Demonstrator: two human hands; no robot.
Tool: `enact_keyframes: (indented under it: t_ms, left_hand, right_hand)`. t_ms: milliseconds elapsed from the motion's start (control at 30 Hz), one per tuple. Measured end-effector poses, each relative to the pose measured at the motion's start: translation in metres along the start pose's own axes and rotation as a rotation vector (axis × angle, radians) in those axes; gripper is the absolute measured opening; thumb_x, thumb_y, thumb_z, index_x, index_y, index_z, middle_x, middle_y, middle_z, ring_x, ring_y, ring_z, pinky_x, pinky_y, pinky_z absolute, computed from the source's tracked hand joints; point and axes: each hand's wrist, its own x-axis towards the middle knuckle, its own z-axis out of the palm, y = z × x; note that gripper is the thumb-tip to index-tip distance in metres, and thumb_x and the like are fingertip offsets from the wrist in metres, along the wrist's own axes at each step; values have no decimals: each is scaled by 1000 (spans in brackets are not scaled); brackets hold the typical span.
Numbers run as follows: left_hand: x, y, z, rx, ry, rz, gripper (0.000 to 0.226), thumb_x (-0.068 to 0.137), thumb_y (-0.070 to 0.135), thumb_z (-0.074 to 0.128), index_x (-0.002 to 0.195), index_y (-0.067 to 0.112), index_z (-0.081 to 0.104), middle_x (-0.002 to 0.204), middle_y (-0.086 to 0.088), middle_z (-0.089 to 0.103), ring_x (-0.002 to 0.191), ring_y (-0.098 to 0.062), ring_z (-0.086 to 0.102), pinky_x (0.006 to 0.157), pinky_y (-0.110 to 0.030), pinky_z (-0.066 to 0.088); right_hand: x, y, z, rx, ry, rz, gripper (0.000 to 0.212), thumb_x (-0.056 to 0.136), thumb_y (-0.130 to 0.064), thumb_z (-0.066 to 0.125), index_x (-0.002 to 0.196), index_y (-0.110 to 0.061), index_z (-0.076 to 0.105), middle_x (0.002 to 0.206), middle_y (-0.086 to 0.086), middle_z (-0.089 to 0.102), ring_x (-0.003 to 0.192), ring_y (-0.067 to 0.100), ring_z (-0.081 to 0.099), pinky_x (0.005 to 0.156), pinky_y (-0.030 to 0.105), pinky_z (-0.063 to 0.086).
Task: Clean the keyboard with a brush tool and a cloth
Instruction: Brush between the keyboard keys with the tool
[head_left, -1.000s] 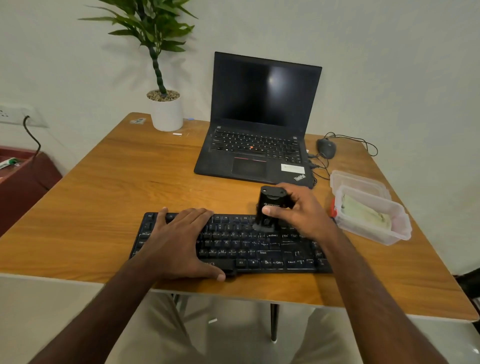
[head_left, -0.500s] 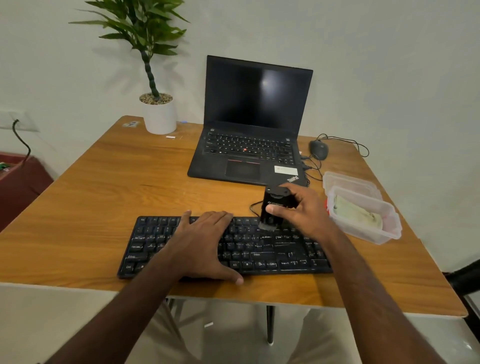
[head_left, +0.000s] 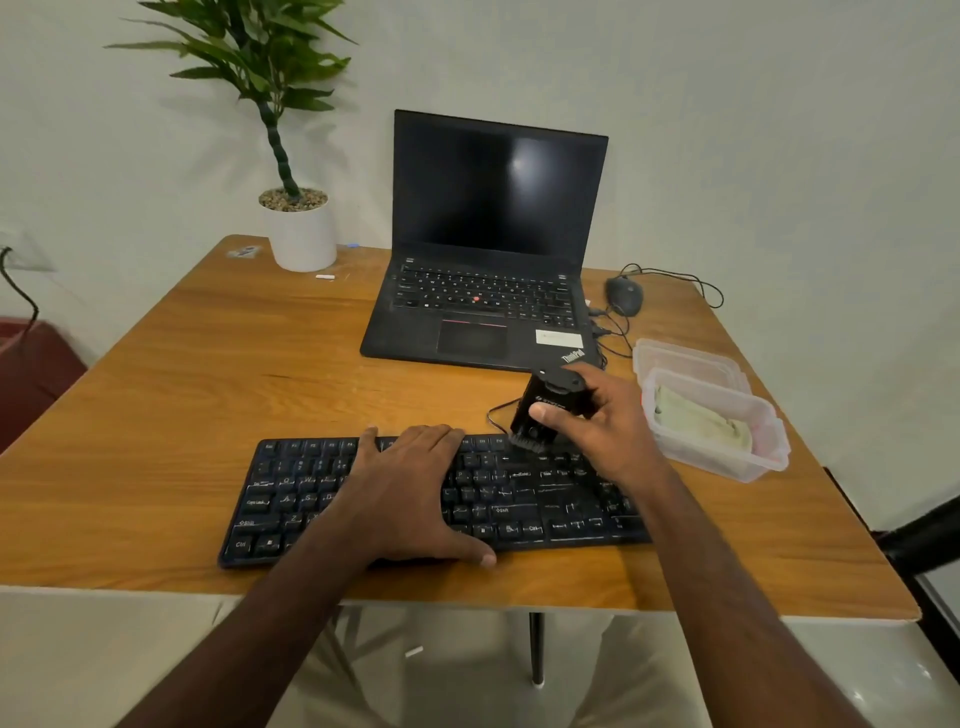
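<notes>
flat black full-size keyboard (head_left: 436, 499) near the front edge of the wooden surface (head_left: 171, 415), long axis running left to right, parallel to that edge.

left hand (head_left: 410, 499) laid palm-down over the middle keys, fingers straight and spread toward the top row, thumb out along the near edge – pinning, holding nothing.

right hand (head_left: 597, 421) curled round a chunky black brush tool (head_left: 550, 410), thumb across its front face, other fingers behind. tool upright, tilted slightly, short dark bristles down on the upper row of the keyboard's right part, touching or just about – cannot tell which. thin black cable looping from behind the tool onto the surface.

relation that matters: unbrushed keys lie left and toward the body from the bristles; sweep presumably along the long axis, and the left hand sits directly in that path. right end of the board free – likely easiest stretch next.

pale green folded cloth (head_left: 696, 426) inside a clear plastic tub (head_left: 769, 457), just right of the right hand, untouched; cloth step judged not yet begun. a second clear tub or lid behind it.

beyond: open black laptop (head_left: 483, 291), screen dark; dark wired mouse (head_left: 623, 293) to its right; white pot with a green plant (head_left: 298, 228) at the far left corner. none of these near the sweep.
</notes>
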Motion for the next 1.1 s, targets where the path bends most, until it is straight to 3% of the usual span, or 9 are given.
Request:
enact_keyframes:
  t_ms: [100, 267, 333, 433, 633, 733, 867, 967, 1100]
  left_hand:
    - [0, 0, 0, -14, 6, -3, 141, 47, 103, 47, 158, 25, 8, 165, 7, 15, 151, -13, 15, 119, -65, 4]
    - [0, 0, 0, -26, 13, -4, 140, 47, 103, 50, 157, 26, 10, 165, 8, 17, 150, -12, 16, 119, -65, 4]
    - [-1, 0, 0, -29, 12, -7, 140, 47, 103, 49, 157, 27, 9, 165, 8, 17, 150, -12, 16, 119, -65, 4]
    - [-2, 1, -1, -33, 21, -4, 138, 48, 102, 50, 157, 27, 10, 164, 8, 18, 150, -11, 16, 119, -64, 4]
    - [-2, 1, -2, -30, 5, -11, 139, 48, 102, 50, 158, 27, 8, 165, 8, 16, 150, -11, 15, 119, -64, 4]
    - [-1, 1, -2, -30, 10, -7, 139, 48, 102, 50, 158, 27, 9, 165, 8, 16, 150, -12, 15, 119, -64, 4]
    - [-2, -6, -1, -21, 18, 4, 141, 46, 103, 49, 158, 27, 10, 165, 8, 18, 150, -12, 17, 120, -63, 6]
    - [-2, -14, -3, -21, 21, -4, 142, 44, 104, 48, 158, 27, 11, 164, 8, 19, 149, -11, 18, 120, -61, 6]
    - [-1, -17, -5, -25, 13, -11, 143, 43, 104, 49, 158, 28, 11, 164, 8, 20, 149, -12, 20, 120, -61, 6]
  right_hand:
    - [-7, -2, 6, 24, -63, -4, 28, 82, -15, 81, 108, -11, 70, 97, 1, 73, 94, 24, 68, 84, 49, 57]
    - [-3, 1, 13, -17, -11, 0, 33, 79, -31, 81, 108, -21, 69, 97, -1, 72, 92, 31, 66, 82, 55, 56]
    - [-1, -3, 17, -16, 9, -8, 28, 81, -22, 82, 106, -18, 70, 94, -2, 72, 89, 23, 67, 78, 46, 58]
    - [-3, -8, 31, -107, -39, -36, 33, 80, -28, 83, 109, -22, 70, 97, -8, 72, 90, 11, 67, 76, 34, 58]
    - [1, -10, 28, -129, 79, -67, 30, 80, -27, 83, 107, -19, 70, 94, -13, 71, 90, 3, 66, 75, 17, 53]
    - [-4, -9, 27, -91, 9, -40, 30, 81, -24, 82, 107, -19, 69, 96, -12, 71, 92, 2, 66, 75, 12, 50]
    - [-7, -3, 5, -80, 120, 41, 30, 82, -24, 80, 109, -22, 69, 100, -11, 70, 96, -2, 64, 78, 12, 51]
    - [-8, 0, -13, 5, 223, 72, 32, 82, -23, 80, 112, -17, 69, 103, -4, 72, 100, 7, 67, 83, 27, 57]
    - [-13, -2, 4, -19, 92, 74, 31, 82, -25, 80, 111, -21, 70, 102, -7, 71, 100, 8, 66, 83, 28, 56]
